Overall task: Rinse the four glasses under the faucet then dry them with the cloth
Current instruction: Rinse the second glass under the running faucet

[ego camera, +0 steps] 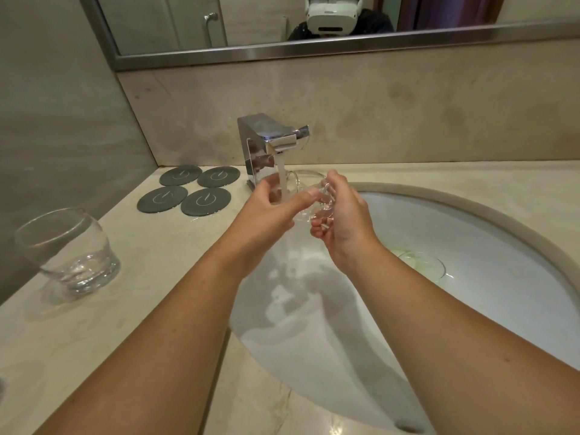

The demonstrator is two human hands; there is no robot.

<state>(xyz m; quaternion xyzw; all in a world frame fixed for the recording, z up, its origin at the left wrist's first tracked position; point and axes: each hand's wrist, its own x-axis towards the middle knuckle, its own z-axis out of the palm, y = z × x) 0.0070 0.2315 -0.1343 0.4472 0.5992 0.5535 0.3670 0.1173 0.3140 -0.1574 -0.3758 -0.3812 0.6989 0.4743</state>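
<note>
A clear glass (306,180) lies tilted on its side under the chrome faucet (266,142), and water runs from the spout onto it. My left hand (270,208) grips it from the left with thumb across its front. My right hand (339,211) curls its fingers round the glass's base from the right. A second clear glass (70,249) stands upright on the counter at the left, away from both hands. No cloth is in view.
Several dark round coasters (194,191) lie on the beige counter (125,324) left of the faucet. The white oval sink (470,246) has a glass drain stopper (423,265) at right. A mirror (251,23) hangs above the backsplash.
</note>
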